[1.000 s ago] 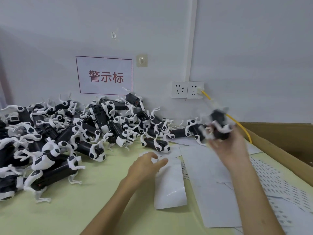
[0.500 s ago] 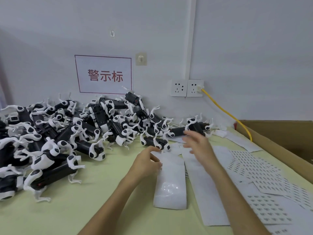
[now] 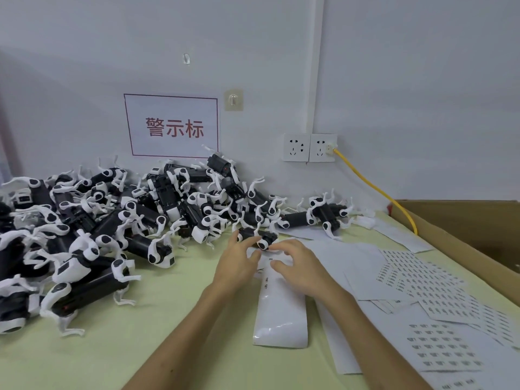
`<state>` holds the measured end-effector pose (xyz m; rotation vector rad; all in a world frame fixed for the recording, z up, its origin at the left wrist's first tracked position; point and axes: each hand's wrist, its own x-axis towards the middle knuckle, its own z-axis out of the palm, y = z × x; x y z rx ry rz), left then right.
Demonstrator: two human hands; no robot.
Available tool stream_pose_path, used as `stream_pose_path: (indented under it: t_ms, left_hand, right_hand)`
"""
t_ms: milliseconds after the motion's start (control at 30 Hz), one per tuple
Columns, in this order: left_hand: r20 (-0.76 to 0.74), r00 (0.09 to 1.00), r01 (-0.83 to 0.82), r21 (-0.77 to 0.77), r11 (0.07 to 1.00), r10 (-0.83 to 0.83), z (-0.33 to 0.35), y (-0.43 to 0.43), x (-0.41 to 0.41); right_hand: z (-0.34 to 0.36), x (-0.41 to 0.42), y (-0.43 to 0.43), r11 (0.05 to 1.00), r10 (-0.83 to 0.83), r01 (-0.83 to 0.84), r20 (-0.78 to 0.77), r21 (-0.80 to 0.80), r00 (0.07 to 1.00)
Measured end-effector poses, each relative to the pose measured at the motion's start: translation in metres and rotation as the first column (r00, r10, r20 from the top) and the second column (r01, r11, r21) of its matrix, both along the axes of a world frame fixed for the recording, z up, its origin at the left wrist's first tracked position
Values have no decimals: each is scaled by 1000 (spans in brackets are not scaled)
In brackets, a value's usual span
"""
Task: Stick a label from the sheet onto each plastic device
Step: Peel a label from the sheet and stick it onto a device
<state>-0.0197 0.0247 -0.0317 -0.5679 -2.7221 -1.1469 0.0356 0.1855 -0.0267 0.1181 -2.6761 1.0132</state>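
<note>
The label sheet (image 3: 280, 319) lies flat on the green table (image 3: 140, 347), its near end loose and its far end under both hands. The right hand (image 3: 302, 270) rests there with fingers spread and bent. The left hand (image 3: 237, 263) sits beside it, thumb at the sheet's edge; I cannot tell whether it pinches a label or only steadies the paper. With nothing holding the near end, the whole sheet may lift as a label peels, and a small label may curl onto itself or stick to a fingertip. Just beyond the fingers lies one plastic device (image 3: 257, 237), at the foot of the pile (image 3: 98, 235). Its white legs look likely to hook its neighbours, so a quick pull could drag others onto the sheet and mix labelled with unlabelled
</note>
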Motion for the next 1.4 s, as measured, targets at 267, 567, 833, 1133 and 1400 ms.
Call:
stream_pose_path:
  t_ms: [267, 567, 833, 1133, 1400]
  left_hand:
    - [152, 974, 153, 118, 981, -170, 19, 13, -16]
    - [254, 926, 41, 671, 741, -281, 26, 2, -9]
    - [181, 752, -114, 983, 145, -634, 17, -29, -3]
    - [164, 740, -107, 986, 127, -652, 17, -27, 12]
    - [279, 835, 60, 810, 584, -474, 19, -15, 25]
  right_hand:
    - [0, -1, 3, 999, -8, 4, -69, -52, 998]
    - [6, 3, 2, 976, -118, 96, -102, -194, 988]
    - [11, 10, -6, 953, -38, 2, -115, -304, 993]
    - [14, 16, -33, 837, 162, -199, -116, -509, 980]
    - [16, 15, -31, 805, 44, -129, -157, -579, 987]
